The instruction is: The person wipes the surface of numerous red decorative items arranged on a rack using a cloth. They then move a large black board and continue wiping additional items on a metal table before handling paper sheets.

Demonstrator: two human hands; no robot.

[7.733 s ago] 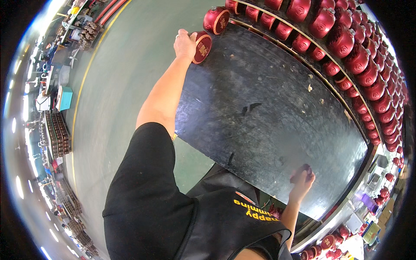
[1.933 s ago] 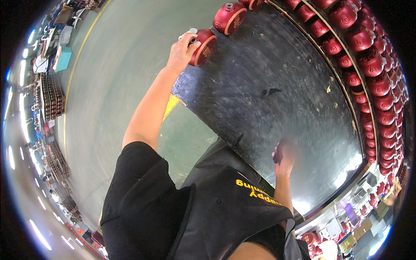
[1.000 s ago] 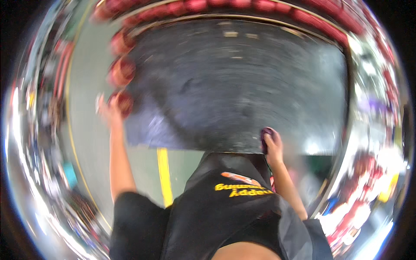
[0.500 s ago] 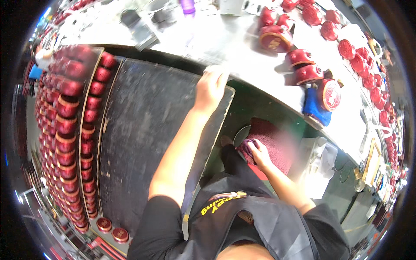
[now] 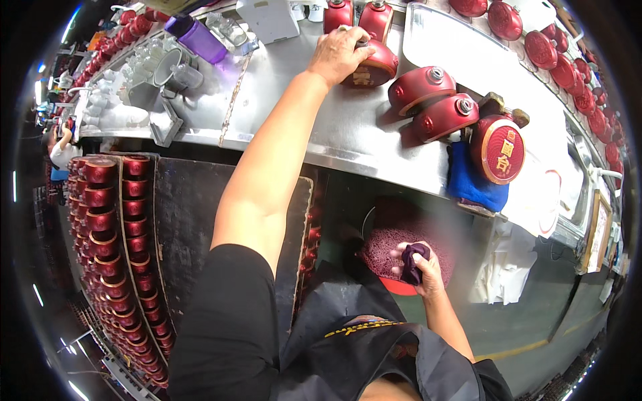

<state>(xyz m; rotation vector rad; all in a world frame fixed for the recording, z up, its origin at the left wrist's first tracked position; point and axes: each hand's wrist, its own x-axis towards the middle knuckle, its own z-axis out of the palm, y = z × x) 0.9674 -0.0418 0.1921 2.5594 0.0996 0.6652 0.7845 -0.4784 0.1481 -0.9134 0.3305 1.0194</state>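
At the far side of the metal table, my left hand [image 5: 338,57] is closed at the neck of a round, flat red bottle [image 5: 376,67] with a gold emblem. Two more red bottles [image 5: 338,15] stand just behind it. Low on the right, my right hand [image 5: 431,271] holds a crumpled dark purple cloth [image 5: 414,264] in its fingers. Beneath that hand is a red tub [image 5: 399,287] filled with a reddish, grainy mass. A pair of red bottles [image 5: 422,90] lies right of my left hand, beside another red bottle [image 5: 498,148] propped against a blue cloth pad [image 5: 471,177].
Left of me, red bottles [image 5: 100,197] fill boards beside a large dark board [image 5: 200,234]. A purple bottle [image 5: 200,40], a clear jug [image 5: 180,77] and a small metal stand [image 5: 165,123] occupy the table's left. Its front edge [image 5: 348,165] crosses before me.
My left hand has gone from the dark board's far corner up onto the table, to a red bottle. My right hand still holds the purple cloth. The view has shifted.
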